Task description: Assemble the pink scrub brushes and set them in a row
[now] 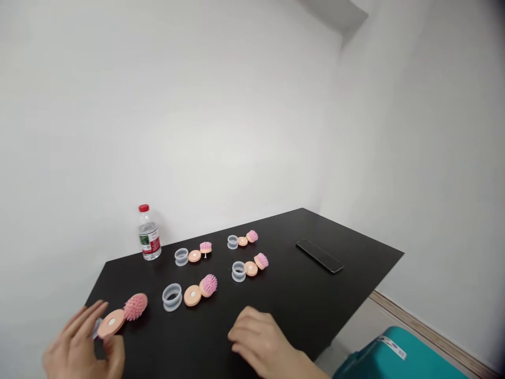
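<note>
My left hand (84,345) is at the lower left, thumb and fingers apart, beside a peach disc with a white centre (111,323). A clear ring (97,328) shows partly behind its fingers. Just past the disc is a pink bristled brush head (135,307). My right hand (262,339) is low over the front of the black table, its fingers curled together and no object visible in them. Between the hands, farther back, stand a clear ring (172,304), a peach disc (192,296) and a pink-bristled brush head (208,286) in a row.
Similar rows lie behind, with clear rings (239,279), peach discs and pink brush heads. A red-capped water bottle (150,242) stands at the back left. A dark phone (319,256) lies on the right of the black table (284,231). Teal furniture (398,358) is at the lower right.
</note>
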`<state>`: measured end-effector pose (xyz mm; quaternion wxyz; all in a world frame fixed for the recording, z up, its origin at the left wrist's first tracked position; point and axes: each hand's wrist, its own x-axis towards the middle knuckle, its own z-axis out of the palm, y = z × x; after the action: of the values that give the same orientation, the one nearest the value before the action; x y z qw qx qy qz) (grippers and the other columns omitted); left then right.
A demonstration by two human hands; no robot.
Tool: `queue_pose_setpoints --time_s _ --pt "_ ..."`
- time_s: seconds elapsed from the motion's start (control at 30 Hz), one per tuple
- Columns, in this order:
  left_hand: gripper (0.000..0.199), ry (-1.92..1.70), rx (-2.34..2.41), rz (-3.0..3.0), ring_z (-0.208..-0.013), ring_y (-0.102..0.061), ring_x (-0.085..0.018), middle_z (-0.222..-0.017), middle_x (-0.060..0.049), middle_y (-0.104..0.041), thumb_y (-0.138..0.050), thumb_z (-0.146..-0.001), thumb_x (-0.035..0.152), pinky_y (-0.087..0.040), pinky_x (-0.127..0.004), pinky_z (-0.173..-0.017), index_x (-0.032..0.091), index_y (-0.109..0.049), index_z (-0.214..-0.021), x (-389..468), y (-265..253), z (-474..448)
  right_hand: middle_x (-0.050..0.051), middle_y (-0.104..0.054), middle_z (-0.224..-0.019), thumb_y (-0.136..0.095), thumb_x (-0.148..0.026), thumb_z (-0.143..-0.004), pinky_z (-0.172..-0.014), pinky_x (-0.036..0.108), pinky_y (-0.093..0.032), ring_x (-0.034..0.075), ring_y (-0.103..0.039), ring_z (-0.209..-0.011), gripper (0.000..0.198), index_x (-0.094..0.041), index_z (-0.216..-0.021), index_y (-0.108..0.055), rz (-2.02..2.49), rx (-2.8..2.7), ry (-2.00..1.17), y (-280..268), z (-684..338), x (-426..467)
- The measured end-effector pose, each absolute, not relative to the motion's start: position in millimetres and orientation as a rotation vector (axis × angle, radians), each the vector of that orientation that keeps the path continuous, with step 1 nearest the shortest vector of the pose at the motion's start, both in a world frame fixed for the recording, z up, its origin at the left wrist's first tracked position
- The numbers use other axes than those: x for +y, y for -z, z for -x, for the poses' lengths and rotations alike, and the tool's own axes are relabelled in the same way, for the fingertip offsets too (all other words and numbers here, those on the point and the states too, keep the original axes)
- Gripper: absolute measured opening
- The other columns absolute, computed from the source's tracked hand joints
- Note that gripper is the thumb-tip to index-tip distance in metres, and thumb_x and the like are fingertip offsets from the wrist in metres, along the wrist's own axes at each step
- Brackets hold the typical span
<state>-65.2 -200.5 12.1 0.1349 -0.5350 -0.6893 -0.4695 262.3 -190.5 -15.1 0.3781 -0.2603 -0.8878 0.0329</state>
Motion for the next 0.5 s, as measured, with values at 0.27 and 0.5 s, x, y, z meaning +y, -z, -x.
queue_pose_setpoints --time_s 0.27,0.5 --pt "0.037 1.356 -1.386 2.288 -0.121 -0.062 -0.031 -0.115 -0.009 -0.07 -0.051 -0.086 0.013 -0.052 -0.048 -0.103 0.029 -0.063 -0.118 -192 23 -78 0.009 -0.074 -0.105 -0.051 -0.03 -0.095 -0.074 0.038 -0.06 0.024 -0.071 -0.086 0.027 -0.023 -0.113 -0.07 1.424 -1.769 -0.2 4 -383 -125" --pt "0.061 1.467 -1.352 2.532 -0.119 -0.064 -0.031 -0.116 -0.011 -0.069 -0.049 -0.065 -0.003 -0.061 -0.041 -0.09 0.025 -0.062 -0.117 -182 31 -163 0.01 -0.059 -0.139 -0.066 -0.024 -0.092 -0.103 0.05 -0.05 0.03 -0.055 -0.128 0.042 -0.02 -0.134 -0.058 1.531 -1.942 -0.116 -18 -385 -10"
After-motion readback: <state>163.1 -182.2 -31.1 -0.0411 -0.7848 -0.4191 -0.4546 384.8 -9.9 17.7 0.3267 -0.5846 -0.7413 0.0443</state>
